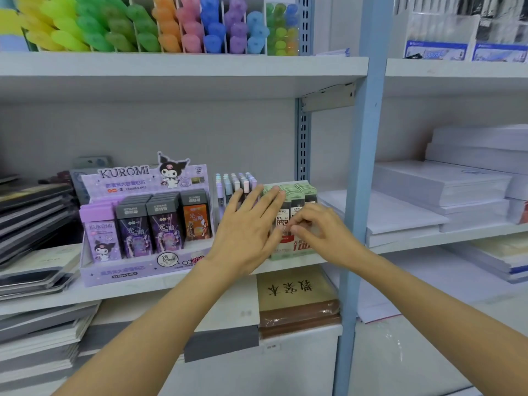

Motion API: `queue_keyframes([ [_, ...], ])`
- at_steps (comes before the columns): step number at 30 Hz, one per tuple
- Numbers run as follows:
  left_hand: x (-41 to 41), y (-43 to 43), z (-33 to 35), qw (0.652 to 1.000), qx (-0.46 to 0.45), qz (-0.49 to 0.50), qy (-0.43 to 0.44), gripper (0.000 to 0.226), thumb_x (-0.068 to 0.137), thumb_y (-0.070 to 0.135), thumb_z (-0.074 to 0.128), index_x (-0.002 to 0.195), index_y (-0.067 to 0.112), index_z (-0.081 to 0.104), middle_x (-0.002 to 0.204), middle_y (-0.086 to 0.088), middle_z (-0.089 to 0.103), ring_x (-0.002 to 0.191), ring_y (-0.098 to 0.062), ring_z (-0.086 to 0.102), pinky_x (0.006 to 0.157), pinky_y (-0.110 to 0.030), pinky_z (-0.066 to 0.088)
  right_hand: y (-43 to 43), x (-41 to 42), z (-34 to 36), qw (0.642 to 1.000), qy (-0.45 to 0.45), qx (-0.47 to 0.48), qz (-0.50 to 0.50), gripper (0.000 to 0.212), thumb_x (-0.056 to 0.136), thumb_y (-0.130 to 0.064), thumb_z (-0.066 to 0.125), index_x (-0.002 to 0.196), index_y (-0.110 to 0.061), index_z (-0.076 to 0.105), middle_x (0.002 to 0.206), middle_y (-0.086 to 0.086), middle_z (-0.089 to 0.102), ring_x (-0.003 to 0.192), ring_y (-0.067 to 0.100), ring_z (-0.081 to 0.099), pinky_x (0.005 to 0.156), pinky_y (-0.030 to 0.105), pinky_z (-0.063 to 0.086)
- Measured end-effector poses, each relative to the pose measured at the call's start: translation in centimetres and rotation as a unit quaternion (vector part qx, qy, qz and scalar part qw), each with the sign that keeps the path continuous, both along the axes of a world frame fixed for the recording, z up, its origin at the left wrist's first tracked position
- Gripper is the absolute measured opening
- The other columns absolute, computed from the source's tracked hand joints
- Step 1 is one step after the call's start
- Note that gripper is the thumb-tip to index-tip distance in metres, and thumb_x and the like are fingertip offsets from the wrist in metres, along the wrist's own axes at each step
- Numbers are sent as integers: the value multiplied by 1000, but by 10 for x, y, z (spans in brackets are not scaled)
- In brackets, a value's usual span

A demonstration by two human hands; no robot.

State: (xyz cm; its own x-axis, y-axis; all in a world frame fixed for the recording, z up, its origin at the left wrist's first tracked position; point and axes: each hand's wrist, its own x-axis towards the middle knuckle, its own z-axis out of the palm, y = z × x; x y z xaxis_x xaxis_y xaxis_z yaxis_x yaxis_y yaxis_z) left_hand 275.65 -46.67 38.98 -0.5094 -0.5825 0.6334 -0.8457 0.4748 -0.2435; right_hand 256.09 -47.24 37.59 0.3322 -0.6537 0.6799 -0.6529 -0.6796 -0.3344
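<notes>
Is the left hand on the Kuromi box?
No, the left hand lies flat on the green box, right of the Kuromi box.

Your left hand (248, 224) lay flat, fingers straight, across the tops of the lead cases (300, 192) in the green display box (288, 251). Your right hand (317, 227) pinched a front-row case (297, 215). The Kuromi display box (143, 270) stood just beside it on the same shelf (171, 285).

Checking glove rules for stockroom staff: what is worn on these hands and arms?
Nothing visible. The left hand and right hand are bare: no gloves, rings or watch. No sleeve or wristband shows anywhere in the picture.
</notes>
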Motion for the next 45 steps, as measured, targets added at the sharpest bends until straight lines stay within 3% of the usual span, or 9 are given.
queue_keyframes([
  [3, -6, -4, 9, 1000, 8, -12, 21, 57, 99, 41, 17, 150, 20, 27, 154, 1, 34, 147, -20, 16, 120, -44, 7, 0, -3, 8, 999, -22, -21, -9, 9, 92, -18, 63, 94, -15, 71, 91, -2, 59, 93, 14, 53, 87, 35, 44],
  [6, -4, -4, 5, 1000, 8, -12, 28, 54, 100, 38, 26, 151, 20, 26, 155, 0, 33, 146, -20, 20, 120, -44, 8, -8, -6, 16, 993, -53, -82, -61, 24, 94, -21, 60, 116, -15, 66, 121, 1, 56, 118, 16, 46, 102, 32, 35],
  [10, 2, -1, -4, 1000, 9, -5, 21, 59, 100, 41, 30, 154, 19, 20, 158, 0, 28, 147, -19, 19, 120, -43, 8, -29, -4, 24, 993, 26, -40, -106, 45, 98, -36, 48, 141, -22, 48, 150, -1, 39, 142, 17, 26, 116, 39, 18],
  [15, 1, -2, -6, 999, 16, -5, 36, 61, 100, 42, 33, 154, 18, 17, 159, 0, 25, 148, -18, 12, 121, -39, 6, -41, -1, 27, 995, 55, 28, -72, 44, 102, -33, 40, 144, -18, 42, 145, 2, 46, 137, 16, 32, 114, 36, 25],
  [22, 5, 4, -9, 998, 12, -6, 57, 69, 99, 42, 37, 155, 12, 11, 162, -4, 12, 150, -19, 4, 122, -40, 6, -24, -14, 29, 998, 4, 26, -56, 50, 101, -44, 39, 148, -28, 35, 157, -7, 27, 146, 9, 18, 119, 40, 16],
  [26, 10, 9, -14, 997, 6, 11, 79, 67, 97, 42, 33, 153, 10, 18, 161, -6, 17, 149, -21, 8, 122, -39, 5, -21, -4, 30, 995, 91, -6, -49, 58, 95, -56, 34, 148, -32, 34, 158, -8, 24, 146, 10, 17, 117, 39, 13],
  [33, 19, 8, -25, 998, 17, 25, 62, 65, 98, 41, 37, 153, 10, 20, 160, -6, 20, 148, -21, 13, 122, -39, 3, -35, 22, 24, 984, 141, -46, -103, 52, 98, -52, 32, 145, -30, 39, 146, -5, 45, 137, 13, 34, 116, 38, 13],
  [41, 26, 11, -28, 996, 17, 32, 79, 62, 97, 37, 45, 151, 13, 29, 156, -5, 31, 146, -22, 22, 121, -44, 4, -10, -5, 2, 993, 56, -8, -106, 77, 85, -74, 35, 152, -40, 13, 162, -13, 1, 148, 8, -2, 118, 42, -2],
  [45, 26, 12, -29, 996, 14, 27, 88, 56, 93, 29, 53, 145, 12, 40, 150, -6, 41, 140, -23, 34, 120, -46, 11, -8, -5, -17, 992, 79, 49, -83, 82, 88, -54, 58, 151, -41, 8, 160, -15, -12, 146, 7, -19, 120, 49, 8],
])
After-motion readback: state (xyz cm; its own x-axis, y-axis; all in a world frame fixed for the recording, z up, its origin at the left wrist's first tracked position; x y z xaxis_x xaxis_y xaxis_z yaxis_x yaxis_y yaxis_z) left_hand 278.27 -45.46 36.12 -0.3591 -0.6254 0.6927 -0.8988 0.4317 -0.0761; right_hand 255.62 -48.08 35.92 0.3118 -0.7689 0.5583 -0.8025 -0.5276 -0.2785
